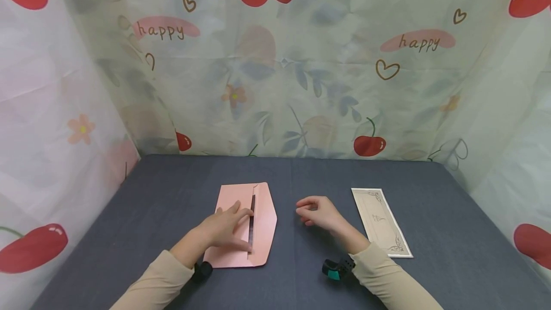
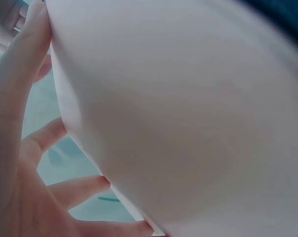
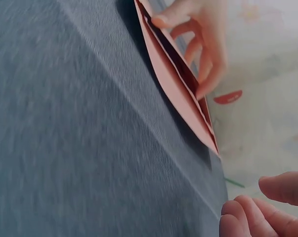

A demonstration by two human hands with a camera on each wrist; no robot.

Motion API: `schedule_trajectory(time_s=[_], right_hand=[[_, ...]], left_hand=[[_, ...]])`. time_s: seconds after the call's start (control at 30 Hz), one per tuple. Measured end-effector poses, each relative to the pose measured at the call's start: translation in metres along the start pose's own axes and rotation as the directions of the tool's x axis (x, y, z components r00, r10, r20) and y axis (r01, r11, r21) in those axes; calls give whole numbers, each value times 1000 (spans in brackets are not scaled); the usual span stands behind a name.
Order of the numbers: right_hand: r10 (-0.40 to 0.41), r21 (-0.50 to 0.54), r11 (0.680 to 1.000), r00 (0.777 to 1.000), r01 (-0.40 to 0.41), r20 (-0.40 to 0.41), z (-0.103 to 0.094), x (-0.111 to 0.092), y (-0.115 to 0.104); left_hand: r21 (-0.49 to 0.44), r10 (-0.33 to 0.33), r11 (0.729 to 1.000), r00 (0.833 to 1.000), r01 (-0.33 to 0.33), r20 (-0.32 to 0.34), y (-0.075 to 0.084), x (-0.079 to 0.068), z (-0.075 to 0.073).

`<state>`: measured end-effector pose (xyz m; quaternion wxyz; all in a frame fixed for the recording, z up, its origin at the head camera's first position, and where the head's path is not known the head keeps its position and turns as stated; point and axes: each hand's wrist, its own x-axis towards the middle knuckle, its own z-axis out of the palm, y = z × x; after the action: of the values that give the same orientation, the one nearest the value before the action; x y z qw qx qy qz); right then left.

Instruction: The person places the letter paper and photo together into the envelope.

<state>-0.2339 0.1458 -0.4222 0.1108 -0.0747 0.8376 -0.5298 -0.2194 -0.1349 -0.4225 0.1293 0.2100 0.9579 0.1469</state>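
Observation:
A pink envelope (image 1: 232, 195) lies left of centre, its flap (image 1: 268, 224) folded out to the right and its mouth gaping as a dark slit. My left hand (image 1: 225, 227) spreads over the front panel and grips it at the mouth, thumb and index fingertips at the lifted edge. In the left wrist view the fingertips (image 2: 100, 183) touch the envelope's edge. My right hand (image 1: 320, 212) hovers right of the flap, fingers loosely bent and holding nothing. Beside its forearm lies a cream card (image 1: 379, 219) with ornate corners.
A dark grey cloth (image 1: 297, 176) covers the table. Printed curtains (image 1: 284, 75) with cherries and the word happy stand behind and on both sides. A black strap with a teal part (image 1: 335, 271) is at the right wrist.

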Motion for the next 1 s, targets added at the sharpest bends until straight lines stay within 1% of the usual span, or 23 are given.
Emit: schedule_trajectory(time_s=[0.23,0.43,0.53,0.7,0.9,1.0], right_hand=[[17,-23,1000,999,-17,-34,-24,-3,7],[58,-58,996,994,-63,-91,-49,-7,15],[85,-84,992,988,-97,-131,-62,-10,20],[106,-128,983,976,-132,-189,-86,-16,29],[157,-131,972,955,-195,-252,-112,-25,40],[168,-137,967,943,-213,-286,-122,-29,45]], left_hand=[[-1,8,1000,1000,-8,-3,-1,0,0],[3,-1,1000,1000,1,-6,1,-1,-1],[2,-8,1000,1000,8,-9,2,-1,-1],[4,-14,1000,1000,14,-10,2,-2,-1],[1,-17,1000,1000,17,-12,0,0,-1],[0,-13,1000,1000,13,-16,0,0,-1]])
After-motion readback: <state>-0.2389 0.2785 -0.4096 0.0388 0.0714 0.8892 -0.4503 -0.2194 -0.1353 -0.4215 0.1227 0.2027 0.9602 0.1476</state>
